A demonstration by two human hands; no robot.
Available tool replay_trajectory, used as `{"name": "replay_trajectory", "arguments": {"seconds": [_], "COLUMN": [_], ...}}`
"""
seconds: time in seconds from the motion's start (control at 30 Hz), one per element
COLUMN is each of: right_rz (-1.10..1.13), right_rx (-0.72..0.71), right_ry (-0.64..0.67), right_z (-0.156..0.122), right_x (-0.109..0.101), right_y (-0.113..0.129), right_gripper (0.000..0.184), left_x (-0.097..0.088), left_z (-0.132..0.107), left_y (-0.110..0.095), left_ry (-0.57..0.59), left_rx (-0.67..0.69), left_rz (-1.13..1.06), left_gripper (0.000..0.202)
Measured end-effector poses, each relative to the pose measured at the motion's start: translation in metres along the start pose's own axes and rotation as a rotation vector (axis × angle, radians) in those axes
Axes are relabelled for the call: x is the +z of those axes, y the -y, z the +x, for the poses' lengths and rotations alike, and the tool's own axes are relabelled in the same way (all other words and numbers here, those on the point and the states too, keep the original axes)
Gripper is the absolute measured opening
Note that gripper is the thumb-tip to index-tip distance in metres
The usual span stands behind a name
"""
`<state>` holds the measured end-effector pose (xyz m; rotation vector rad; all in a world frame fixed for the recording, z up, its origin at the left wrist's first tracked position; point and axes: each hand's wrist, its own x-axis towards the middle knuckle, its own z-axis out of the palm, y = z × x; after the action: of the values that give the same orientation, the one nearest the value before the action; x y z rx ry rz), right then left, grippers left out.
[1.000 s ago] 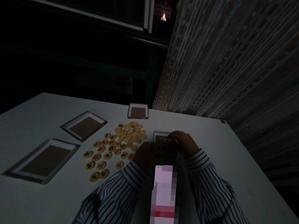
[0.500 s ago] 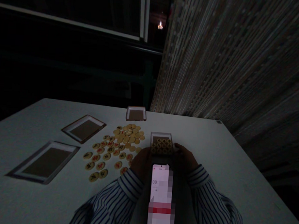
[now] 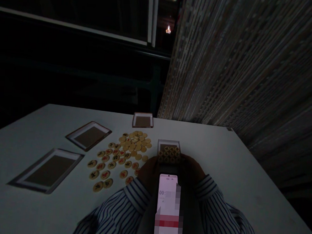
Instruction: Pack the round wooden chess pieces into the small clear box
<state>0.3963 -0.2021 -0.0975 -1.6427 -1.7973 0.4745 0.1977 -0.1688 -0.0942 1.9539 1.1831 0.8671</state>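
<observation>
A shallow tray [image 3: 166, 142] with a pale rim stands in front of me. Wooden xiangqi pieces [image 3: 171, 154] lie in rows over its near part, character side up. My left hand [image 3: 148, 169] is at the tray's near left corner, its fingers lost in shadow. At the near right corner, my right hand [image 3: 193, 169] has its fingertips against or very close to the tray's side and the end pieces. Dimness hides whether either hand grips anything. Between my forearms a lit phone [image 3: 167, 196] shows a timer, partly blurred out.
Loose xiangqi pieces [image 3: 112, 165] with red or black characters are spread left of my hands. Behind them is a heap of mostly blank-side-up pieces [image 3: 135, 144]. Three more trays stand on the white table [image 3: 229, 179]: near left [image 3: 48, 170], mid left [image 3: 89, 135], far [image 3: 143, 120]. A string curtain [image 3: 215, 64] hangs behind.
My right hand has moved inward, closer to the tray's near right corner. My left hand stays at the left corner. The whole view has shifted slightly; tray and loose pieces look unmoved.
</observation>
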Motion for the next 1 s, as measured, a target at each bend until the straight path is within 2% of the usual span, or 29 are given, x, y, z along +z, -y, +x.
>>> {"name": "replay_trajectory", "arguments": {"seconds": [0.17,0.4,0.53,1.0], "right_rz": [0.024,-0.032,0.009,-0.053], "right_rx": [-0.038,0.062,0.043,0.043], "right_ry": [0.057,0.038,0.068,0.069], "right_z": [0.002,0.001,0.001,0.002], "right_x": [-0.003,-0.005,-0.003,-0.003], "right_y": [0.004,0.012,0.008,0.004], "right_gripper": [0.042,0.040,0.038,0.041], "left_x": [0.002,0.001,-0.001,0.000], "left_z": [-0.001,0.000,-0.001,-0.002], "left_y": [0.004,0.004,0.001,0.000], "left_ry": [0.002,-0.017,-0.023,-0.029], "left_rx": [0.001,0.016,0.024,0.009], "left_rz": [0.000,0.018,0.056,0.091], "left_gripper": [0.032,0.032,0.032,0.032]}}
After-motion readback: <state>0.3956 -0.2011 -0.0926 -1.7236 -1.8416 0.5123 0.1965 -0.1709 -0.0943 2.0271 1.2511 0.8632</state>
